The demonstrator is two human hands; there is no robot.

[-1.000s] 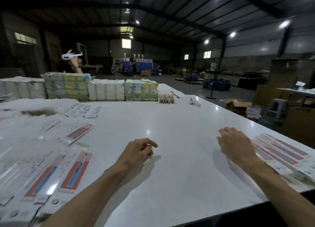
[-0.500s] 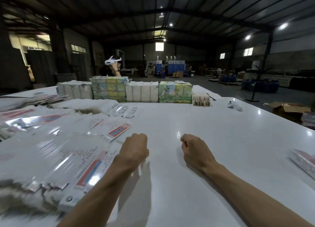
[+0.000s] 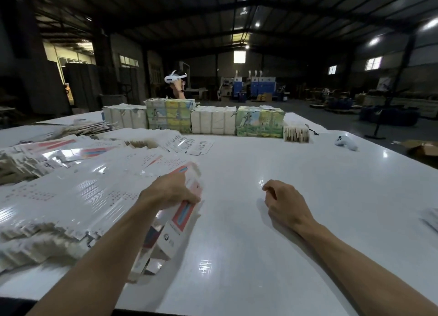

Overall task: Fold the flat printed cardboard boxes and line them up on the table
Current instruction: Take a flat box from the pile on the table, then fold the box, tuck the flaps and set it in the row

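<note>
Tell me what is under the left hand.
The left hand grips a flat printed box at the edge of the pile. What lies beneath that box is covered.

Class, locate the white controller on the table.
Head view: the controller lies far right on the table, past the small tan stack ending the back row.

Middle and right of the glossy white table (image 3: 260, 232) is wide open, plenty of room to sweep a hand through. The left side is swamped by a sprawling heap of flat white printed cardboard boxes (image 3: 71, 197), right up to where the left hand (image 3: 169, 192) grips its edge. A row of stacked white and green printed bundles (image 3: 213, 123) walls off the far edge, and a small white controller (image 3: 346, 143) lies far right.
</note>
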